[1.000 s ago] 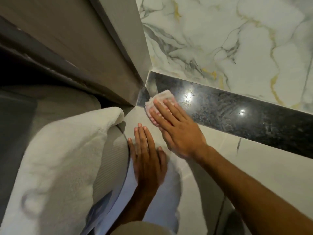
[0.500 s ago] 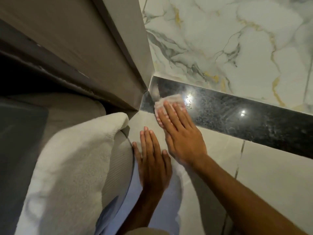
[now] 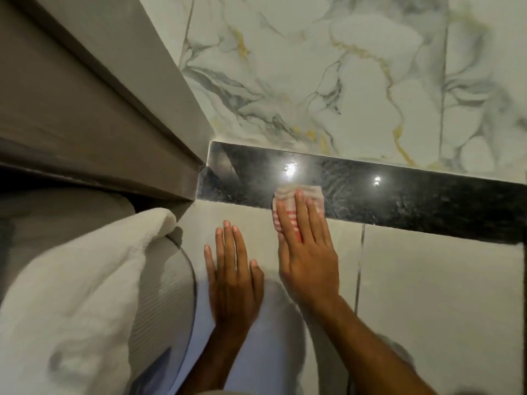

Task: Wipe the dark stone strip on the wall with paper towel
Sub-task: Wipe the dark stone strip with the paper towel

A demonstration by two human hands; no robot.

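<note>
Marble-veined tiles [image 3: 313, 67] with grey and gold streaks fill the upper wall, and plain pale tiles [image 3: 442, 295] cover the part below. Between them runs the strip [image 3: 427, 201], dark, speckled and glossy, slanting slightly down to the right, with two bright light spots on it. Its left end meets a brown frame [image 3: 99, 109] that runs diagonally across the upper left.

The right hand [image 3: 306, 252] lies flat on the wall, fingers straight and close together, pressing the towel [image 3: 296, 198] against the strip's lower edge, a little right of the strip's left end and just under the larger light spot. The towel is a folded wad, whitish with red stripes showing between the fingers; part of it hangs below the strip onto the pale tile.

The left hand [image 3: 231, 280] rests palm-down on the pale tile just beside the right hand, below the strip and not touching it. Its fingers are straight and together, the thumb held out to the side.

At lower left a white cloth [image 3: 71, 295] lies over a grey ribbed surface [image 3: 168, 280].
</note>
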